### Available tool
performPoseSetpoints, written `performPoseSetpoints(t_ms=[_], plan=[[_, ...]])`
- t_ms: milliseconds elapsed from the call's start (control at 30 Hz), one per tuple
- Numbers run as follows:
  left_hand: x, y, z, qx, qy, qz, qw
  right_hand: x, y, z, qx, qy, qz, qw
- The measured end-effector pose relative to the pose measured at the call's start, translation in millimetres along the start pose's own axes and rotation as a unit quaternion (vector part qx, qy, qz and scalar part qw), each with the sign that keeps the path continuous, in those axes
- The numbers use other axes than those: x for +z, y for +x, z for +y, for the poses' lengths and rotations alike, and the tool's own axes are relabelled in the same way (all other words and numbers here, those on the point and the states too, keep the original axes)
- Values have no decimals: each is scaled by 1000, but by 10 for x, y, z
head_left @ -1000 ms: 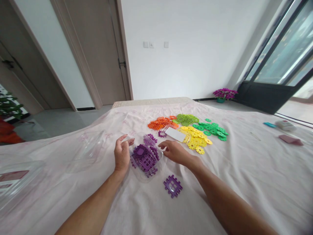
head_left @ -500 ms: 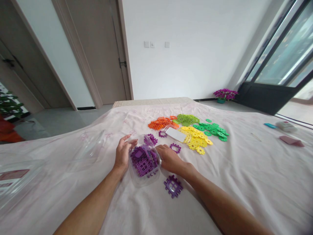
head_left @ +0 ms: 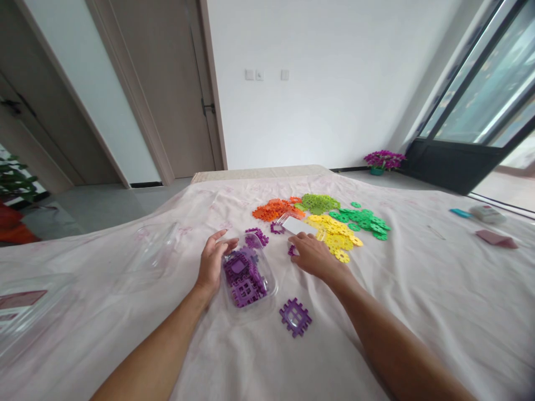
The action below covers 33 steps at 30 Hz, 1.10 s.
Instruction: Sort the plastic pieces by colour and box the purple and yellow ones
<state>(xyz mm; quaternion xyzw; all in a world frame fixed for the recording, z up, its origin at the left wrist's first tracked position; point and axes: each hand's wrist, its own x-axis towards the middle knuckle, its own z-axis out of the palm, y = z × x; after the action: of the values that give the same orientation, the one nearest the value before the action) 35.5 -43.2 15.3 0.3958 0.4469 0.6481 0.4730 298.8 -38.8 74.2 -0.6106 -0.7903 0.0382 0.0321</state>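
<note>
- Purple tiles (head_left: 243, 277) lie heaped in a clear tub (head_left: 267, 289) on the bed sheet (head_left: 418, 289), close in front of the person, in the head view.
- Left hand (head_left: 212, 262) is loosely curled against the tub's 9 o'clock wall with the thumb at the far rim. It braces the tub rather than clamping it.
- Right hand (head_left: 313, 255) lies palm down at the tub's 2 o'clock. Its fingertips cover a loose purple tile (head_left: 291, 250), and I cannot tell whether it is pinched.
- Another purple tile (head_left: 295, 317) lies at the tub's 5 o'clock, and a few more (head_left: 256, 236) lie at 12 o'clock.
- A white-labelled lid (head_left: 297, 225) lies beside the yellow pieces (head_left: 339, 238). Orange pieces (head_left: 273, 210) and green pieces (head_left: 363, 218) lie beyond.
- Judgement: the soft sheet lets the light tub tip, so the brace should stay low on its wall. A flat tile probably lifts best by an edge notch.
</note>
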Motion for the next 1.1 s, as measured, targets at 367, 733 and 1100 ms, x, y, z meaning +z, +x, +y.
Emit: performPoseSetpoints(t_ms=[367,733,1100], plan=[[66,-114,5,16,46,-73,996,108,43,35,10,-19,18,1000],[53,-111,-43,26,100,-92,990,27,-25,-111,-16,-60,-6,998],[61,-108,-39,37,138,-105,984,25,-14,-143,-34,20,23,999]])
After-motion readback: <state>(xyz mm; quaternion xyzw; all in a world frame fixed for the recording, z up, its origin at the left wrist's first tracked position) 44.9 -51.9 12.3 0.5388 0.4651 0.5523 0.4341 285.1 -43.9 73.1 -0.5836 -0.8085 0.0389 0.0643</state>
